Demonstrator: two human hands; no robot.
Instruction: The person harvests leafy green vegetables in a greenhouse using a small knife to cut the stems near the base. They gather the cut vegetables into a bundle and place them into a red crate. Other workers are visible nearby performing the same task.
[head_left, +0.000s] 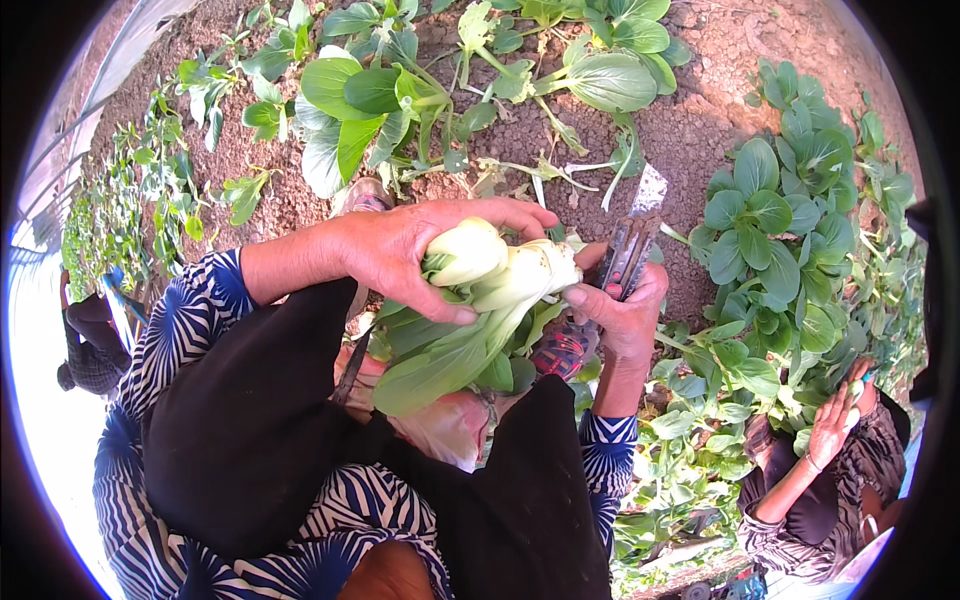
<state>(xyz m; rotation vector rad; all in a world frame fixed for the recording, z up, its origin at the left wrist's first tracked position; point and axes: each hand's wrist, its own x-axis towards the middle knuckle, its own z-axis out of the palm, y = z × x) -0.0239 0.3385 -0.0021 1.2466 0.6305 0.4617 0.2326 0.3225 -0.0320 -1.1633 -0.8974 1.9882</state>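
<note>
Two heads of bok choy (517, 277) lie sideways before me, pale bases to the right, green leaves hanging toward my lap. My left hand (420, 251) is curled around the white stalks, fingers over the top and thumb beneath. At the cut root end, my right hand (626, 300) grips a dirt-smeared utility knife (634, 236), its blade pointing up and away, and its thumb touches the base of the bok choy. The fingers behind the knife are partly hidden. A plastic bag (450, 427) lies below the leaves, between my knees.
Bok choy plants (600, 79) grow in the soil ahead, with cut leaves and stalks around them. A dense row (780, 217) stands on the right. One person (825, 480) crouches at the lower right; another (94, 345) is at the far left. My patterned shoes are under me.
</note>
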